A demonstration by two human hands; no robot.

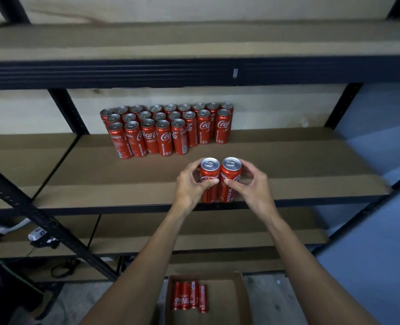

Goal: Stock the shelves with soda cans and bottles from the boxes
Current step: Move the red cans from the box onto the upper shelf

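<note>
Left hand [189, 186] grips left can [209, 170], right hand [253, 186] grips right can [231, 169]; bases partly hidden, perhaps on shelf [311, 179].

a stockroom: black metal shelving [194, 71] with bare board decks, rows of red soda cans [166, 130], an open cardboard box [236, 299] on concrete floor [276, 301].

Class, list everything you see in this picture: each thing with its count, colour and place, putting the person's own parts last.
stocked slim aluminium soda cans: about twenty-two, red, three rows at the middle shelf's back.
held soda cans: two, red, upright side by side at that shelf's front edge.
boxed soda cans: four, red, lying in the box.
open cardboard box: one, brown, on the floor below.
metal shelving unit: one, black frame with brown boards, ahead.
hands: two, left hand gripping the left can, right hand the right.
</note>
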